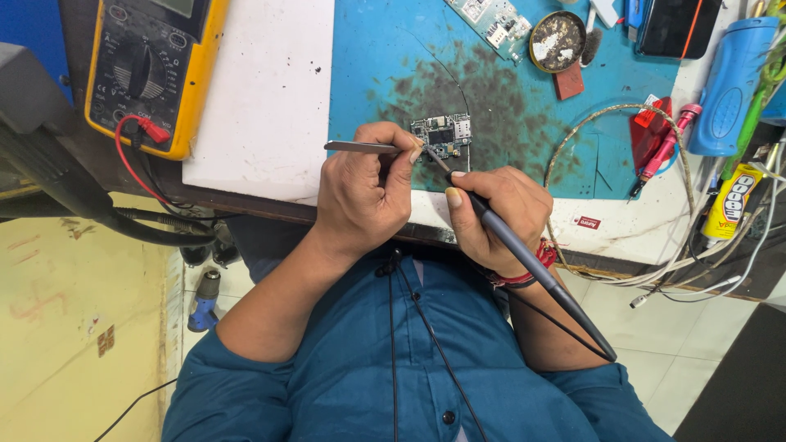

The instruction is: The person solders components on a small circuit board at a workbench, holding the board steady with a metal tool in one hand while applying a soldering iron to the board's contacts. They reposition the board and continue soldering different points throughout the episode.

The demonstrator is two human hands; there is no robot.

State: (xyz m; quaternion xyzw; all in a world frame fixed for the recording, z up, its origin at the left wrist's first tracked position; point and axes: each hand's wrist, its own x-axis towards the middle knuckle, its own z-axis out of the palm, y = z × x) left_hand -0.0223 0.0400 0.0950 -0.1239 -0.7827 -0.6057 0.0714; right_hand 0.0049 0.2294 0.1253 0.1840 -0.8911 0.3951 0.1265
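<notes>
steel tweezers (360, 147) over circuit board (443, 135)

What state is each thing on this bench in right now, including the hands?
Left hand: closed on tweezers, tips at the board.
Right hand: gripping soldering iron, tip on the board.
Circuit board: flat on the blue mat, bare.
Multimeter: red lead plugged in.
Round tin: open, dirty inside.
Glue tube: lying down, capped.

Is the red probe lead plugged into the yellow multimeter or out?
In: the red plug sits in a socket on the multimeter.
</notes>
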